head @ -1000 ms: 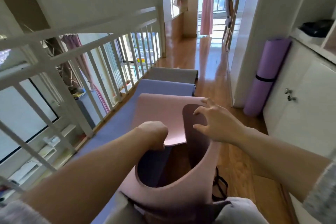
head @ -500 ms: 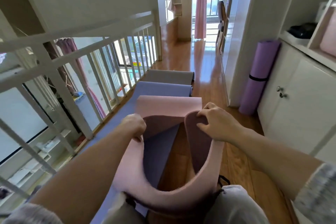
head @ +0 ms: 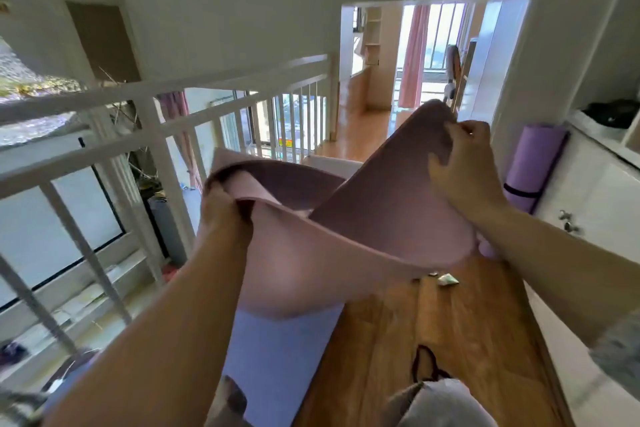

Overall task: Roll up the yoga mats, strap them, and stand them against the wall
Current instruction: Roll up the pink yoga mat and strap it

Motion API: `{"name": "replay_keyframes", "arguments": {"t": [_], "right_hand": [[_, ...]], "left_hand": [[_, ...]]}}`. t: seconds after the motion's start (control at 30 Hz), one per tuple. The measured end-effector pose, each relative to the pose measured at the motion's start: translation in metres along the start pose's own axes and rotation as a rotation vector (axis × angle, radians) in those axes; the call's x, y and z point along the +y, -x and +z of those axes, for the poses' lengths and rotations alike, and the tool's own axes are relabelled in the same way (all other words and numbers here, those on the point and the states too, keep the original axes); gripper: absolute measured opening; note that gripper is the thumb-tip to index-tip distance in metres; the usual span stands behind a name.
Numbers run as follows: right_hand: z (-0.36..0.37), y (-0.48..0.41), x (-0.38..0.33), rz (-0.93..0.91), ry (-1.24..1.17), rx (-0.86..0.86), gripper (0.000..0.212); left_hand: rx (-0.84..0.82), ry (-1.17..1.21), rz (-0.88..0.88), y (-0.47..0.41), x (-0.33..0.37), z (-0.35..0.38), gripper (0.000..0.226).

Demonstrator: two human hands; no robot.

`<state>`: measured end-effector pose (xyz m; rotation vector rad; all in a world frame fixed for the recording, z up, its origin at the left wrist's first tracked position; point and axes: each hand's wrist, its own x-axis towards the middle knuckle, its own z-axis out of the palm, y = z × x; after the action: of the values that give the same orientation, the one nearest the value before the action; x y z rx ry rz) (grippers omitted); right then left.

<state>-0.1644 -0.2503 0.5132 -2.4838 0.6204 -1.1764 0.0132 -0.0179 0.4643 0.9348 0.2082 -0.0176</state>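
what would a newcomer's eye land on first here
The pink yoga mat is held up mid-frame, loosely curled, the left hand gripping its left edge and the right hand its raised right edge. Next, the purple mat at the right, rolled, strapped with a black band and standing beside the white cabinet. Below the arms, a blue mat lies flat on the wooden floor.

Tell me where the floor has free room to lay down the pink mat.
Free: the wooden floor between the blue mat and the white cabinet, carrying only a black strap and a small scrap. Crowded: the strip beside the railing, covered by the blue mat, and the corner with the rolled purple mat.
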Motion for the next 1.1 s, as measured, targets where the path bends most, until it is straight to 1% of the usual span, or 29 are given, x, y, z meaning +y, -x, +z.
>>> {"name": "replay_keyframes", "arguments": {"t": [0.03,0.07,0.13,0.2,0.27,0.3,0.37,0.4,0.5,0.53,0.57,0.63,0.67,0.7,0.73,0.77,0.8,0.87,0.9,0.93,0.97,1.0,1.03,1.1], "right_hand": [[0.002,0.003,0.003,0.022,0.003,-0.006,0.051],[0.006,0.008,0.005,0.040,0.011,-0.029,0.052],[0.022,0.023,0.004,0.065,0.017,-0.093,0.053],[0.043,0.041,0.000,0.069,0.003,-0.158,0.054],[0.062,0.061,-0.004,0.068,0.019,-0.254,0.052],[0.071,0.070,-0.005,0.074,0.026,-0.307,0.050],[0.082,0.084,-0.005,0.050,0.040,-0.363,0.043],[0.086,0.088,-0.005,0.014,0.049,-0.362,0.038],[0.086,0.086,-0.011,-0.074,0.074,-0.374,0.025],[0.084,0.083,-0.015,-0.086,0.089,-0.409,0.024],[0.083,0.080,-0.020,-0.097,0.109,-0.464,0.022],[0.080,0.078,-0.028,-0.116,0.140,-0.611,0.018],[0.078,0.079,-0.032,-0.116,0.130,-0.702,0.016],[0.077,0.081,-0.033,-0.108,0.100,-0.807,0.014],[0.077,0.084,-0.033,-0.099,0.068,-0.914,0.013],[0.076,0.085,-0.033,-0.094,0.047,-1.016,0.012],[0.075,0.087,-0.030,-0.084,0.030,-1.131,0.012],[0.074,0.089,-0.024,0.003,-0.074,-1.381,0.012],[0.075,0.089,-0.018,0.072,-0.140,-1.471,0.014],[0.077,0.089,-0.011,0.124,-0.182,-1.504,0.017],[0.082,0.088,-0.003,0.146,-0.191,-1.481,0.020],[0.088,0.086,0.006,0.137,-0.165,-1.404,0.022],[0.095,0.083,0.014,0.111,-0.108,-1.286,0.024],[0.110,0.076,0.029,0.026,0.079,-1.027,0.029]], "left_hand": [[0.065,0.001,0.013,-0.008,-0.001,-0.014,0.034],[0.111,-0.056,0.021,-0.012,-0.002,-0.028,0.035],[0.144,-0.293,0.085,-0.021,-0.011,-0.054,0.036],[0.106,-0.556,0.137,-0.021,-0.019,-0.074,0.039],[0.025,-0.755,0.133,-0.015,-0.020,-0.087,0.045],[-0.026,-0.872,0.119,-0.014,-0.021,-0.093,0.053],[-0.121,-1.205,0.130,-0.011,-0.024,-0.106,0.073],[-0.155,-1.352,0.157,-0.008,-0.025,-0.111,0.076],[-0.199,-1.670,0.237,0.001,-0.027,-0.110,0.073],[-0.229,-1.817,0.308,0.000,-0.030,-0.108,0.073],[-0.284,-1.971,0.397,-0.003,-0.034,-0.106,0.075],[-0.464,-2.190,0.550,-0.009,-0.042,-0.103,0.075],[-0.559,-2.254,0.587,-0.012,-0.048,-0.100,0.070],[-0.640,-2.311,0.588,-0.013,-0.054,-0.097,0.061],[-0.690,-2.352,0.588,-0.013,-0.058,-0.095,0.048],[-0.711,-2.365,0.606,-0.013,-0.063,-0.092,0.036],[-0.704,-2.354,0.642,-0.013,-0.067,-0.090,0.029],[-0.643,-2.274,0.698,-0.011,-0.075,-0.087,0.027],[-0.602,-2.193,0.699,-0.012,-0.079,-0.086,0.029],[-0.556,-2.096,0.678,-0.012,-0.080,-0.085,0.030],[-0.513,-1.991,0.657,-0.012,-0.080,-0.083,0.031],[-0.473,-1.886,0.640,-0.013,-0.079,-0.082,0.031],[-0.440,-1.789,0.630,-0.014,-0.077,-0.081,0.032],[-0.377,-1.647,0.639,-0.015,-0.072,-0.080,0.034]]}}
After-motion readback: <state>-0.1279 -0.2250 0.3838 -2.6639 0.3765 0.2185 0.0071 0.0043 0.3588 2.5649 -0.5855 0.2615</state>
